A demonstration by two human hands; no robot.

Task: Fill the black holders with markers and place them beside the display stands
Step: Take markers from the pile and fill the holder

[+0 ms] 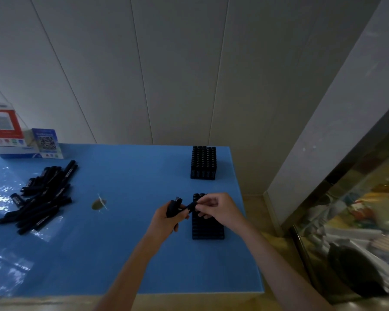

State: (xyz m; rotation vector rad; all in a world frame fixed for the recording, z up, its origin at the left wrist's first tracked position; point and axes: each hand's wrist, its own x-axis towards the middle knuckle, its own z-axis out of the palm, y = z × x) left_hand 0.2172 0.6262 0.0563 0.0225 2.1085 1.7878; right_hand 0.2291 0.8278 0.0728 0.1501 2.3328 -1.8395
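Observation:
A black holder (208,230) lies on the blue table (121,254) near the right edge, with a few markers standing in its far row. My left hand (166,221) grips a small bunch of black markers (174,207) just left of it. My right hand (216,207) pinches one black marker (191,206) above the holder's far end. A second holder (203,162), packed with markers, stands farther back. A pile of loose black markers (41,198) lies at the left.
Two display stands sit at the back left corner, a red and white one (3,126) and a smaller blue one with a QR code (46,142). A small brownish object (98,204) lies mid-table. A cluttered glass case (357,221) stands to the right.

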